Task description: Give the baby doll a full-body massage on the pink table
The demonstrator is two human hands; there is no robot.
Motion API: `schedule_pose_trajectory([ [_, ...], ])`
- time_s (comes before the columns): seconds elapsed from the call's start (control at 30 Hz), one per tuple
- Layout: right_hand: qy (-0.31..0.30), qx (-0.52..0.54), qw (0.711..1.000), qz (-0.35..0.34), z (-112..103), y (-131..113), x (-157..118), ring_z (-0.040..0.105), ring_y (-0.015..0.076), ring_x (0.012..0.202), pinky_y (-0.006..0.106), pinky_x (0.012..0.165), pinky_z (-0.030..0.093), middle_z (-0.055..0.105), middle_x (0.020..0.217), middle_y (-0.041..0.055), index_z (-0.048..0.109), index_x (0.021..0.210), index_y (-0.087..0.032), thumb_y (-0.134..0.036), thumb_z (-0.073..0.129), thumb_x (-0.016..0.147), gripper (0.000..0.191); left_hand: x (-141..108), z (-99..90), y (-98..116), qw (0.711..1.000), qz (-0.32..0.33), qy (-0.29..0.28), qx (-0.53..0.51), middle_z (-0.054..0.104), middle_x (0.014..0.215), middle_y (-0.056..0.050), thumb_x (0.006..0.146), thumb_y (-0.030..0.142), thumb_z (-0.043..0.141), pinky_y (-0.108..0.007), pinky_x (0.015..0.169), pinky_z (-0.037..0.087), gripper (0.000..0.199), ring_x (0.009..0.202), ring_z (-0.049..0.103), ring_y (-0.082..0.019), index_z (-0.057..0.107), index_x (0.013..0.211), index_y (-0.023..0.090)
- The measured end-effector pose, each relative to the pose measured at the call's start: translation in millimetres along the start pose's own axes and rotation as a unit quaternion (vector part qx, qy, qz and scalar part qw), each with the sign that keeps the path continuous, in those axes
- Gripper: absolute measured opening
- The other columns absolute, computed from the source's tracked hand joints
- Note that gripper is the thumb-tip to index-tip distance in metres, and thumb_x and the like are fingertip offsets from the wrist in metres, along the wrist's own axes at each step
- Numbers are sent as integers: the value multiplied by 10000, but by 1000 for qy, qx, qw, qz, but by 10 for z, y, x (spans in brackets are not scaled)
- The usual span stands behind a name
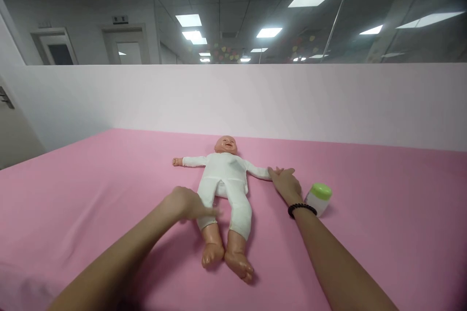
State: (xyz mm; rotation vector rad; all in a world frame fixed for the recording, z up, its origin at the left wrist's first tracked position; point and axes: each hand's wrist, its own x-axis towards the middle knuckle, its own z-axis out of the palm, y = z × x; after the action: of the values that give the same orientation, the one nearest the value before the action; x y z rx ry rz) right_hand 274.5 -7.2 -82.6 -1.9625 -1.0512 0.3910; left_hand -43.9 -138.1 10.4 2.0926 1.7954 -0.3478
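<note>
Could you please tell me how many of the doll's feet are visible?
2. Both are bare, at the near end of the doll: one foot on the picture's left, the other foot just right of it, on the pink sheet.

The doll (224, 170) has a matt white cloth body, but the head (226, 145) and feet (239, 266) look like smooth, kinda shiny plastic. Pink sheet (109, 194) is matt fabric, bit creased near left. Jar (318, 198) on the right looks plastic too, far glass (233, 24) is super reflective.
</note>
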Motion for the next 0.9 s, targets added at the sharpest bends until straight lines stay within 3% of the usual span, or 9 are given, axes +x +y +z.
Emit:
schedule_pose_trajectory([
  [0.17, 62, 149, 986, 52, 142, -13, -58, 632, 308, 1071, 377, 897, 521, 631, 1210, 207, 284, 1447, -93, -437, 759, 668, 975, -316, 309, 69, 994, 45, 68, -70, 658, 602, -67, 759, 635, 489, -357, 576, 390, 482, 595, 621, -285, 503, 483, 240],
  [0.27, 60, 260, 960, 86, 238, -72, -87, 647, 269, 1041, 317, 879, 532, 668, 1157, 159, 529, 1246, -107, -377, 732, 671, 667, -421, 501, 0, 987, 30, 95, -129, 691, 671, -35, 699, 471, 588, -314, 522, 354, 233, 589, 623, -259, 547, 643, 248],
  [0.37, 45, 283, 955, 76, 292, -92, -124, 656, 265, 1005, 327, 874, 538, 697, 1073, 118, 618, 1042, -149, -376, 675, 706, 409, -557, 686, -44, 975, 3, 143, -168, 699, 729, -33, 676, 373, 613, -296, 526, 351, 199, 615, 629, -248, 521, 797, 245],
  [0.47, 71, 316, 944, 67, 313, -97, -141, 637, 238, 1062, 323, 871, 542, 640, 1216, 132, 488, 1238, -159, -392, 637, 739, 570, -667, 807, -88, 963, -10, 183, -198, 691, 762, -48, 752, 338, 556, -288, 550, 370, 225, 659, 643, -248, 524, 948, 232],
  [0.53, 62, 357, 930, 60, 316, -131, -160, 624, 217, 1103, 302, 836, 548, 567, 1326, 169, 358, 1338, -152, -379, 588, 774, 649, -672, 808, -121, 942, -7, 229, -244, 702, 843, -62, 814, 349, 524, -289, 584, 415, 372, 722, 670, -251, 500, 1161, 220],
  [0.6, 54, 375, 925, 6, 312, -207, -221, 604, 207, 1148, 293, 834, 545, 507, 1395, 191, 313, 1359, -155, -344, 545, 798, 636, -593, 729, -132, 906, 4, 303, -297, 703, 985, -87, 862, 397, 511, -301, 642, 471, 511, 810, 687, -248, 416, 1331, 215],
  [0.7, 53, 337, 922, -184, 313, -373, -431, 582, 207, 1185, 321, 914, 519, 520, 1407, 153, 366, 1356, -191, -331, 543, 827, 575, -328, 516, -56, 855, 53, 399, -328, 667, 1129, -97, 900, 407, 503, -313, 740, 514, 438, 908, 672, -230, 467, 1300, 231],
  [0.8, -8, 247, 892, -377, 343, -512, -702, 586, 223, 1180, 378, 1016, 465, 620, 1300, 100, 514, 1290, -218, -307, 562, 846, 456, -25, 349, 102, 866, 110, 392, -290, 668, 1038, -98, 915, 333, 484, -328, 734, 513, 224, 868, 653, -230, 566, 1088, 218],
  [0.9, -78, 174, 869, -456, 369, -564, -838, 597, 233, 1163, 410, 1051, 440, 670, 1220, 65, 633, 1175, -241, -270, 543, 858, 331, 82, 343, 194, 887, 127, 354, -269, 661, 931, -97, 918, 296, 451, -345, 698, 510, 142, 785, 636, -226, 559, 941, 206],
])
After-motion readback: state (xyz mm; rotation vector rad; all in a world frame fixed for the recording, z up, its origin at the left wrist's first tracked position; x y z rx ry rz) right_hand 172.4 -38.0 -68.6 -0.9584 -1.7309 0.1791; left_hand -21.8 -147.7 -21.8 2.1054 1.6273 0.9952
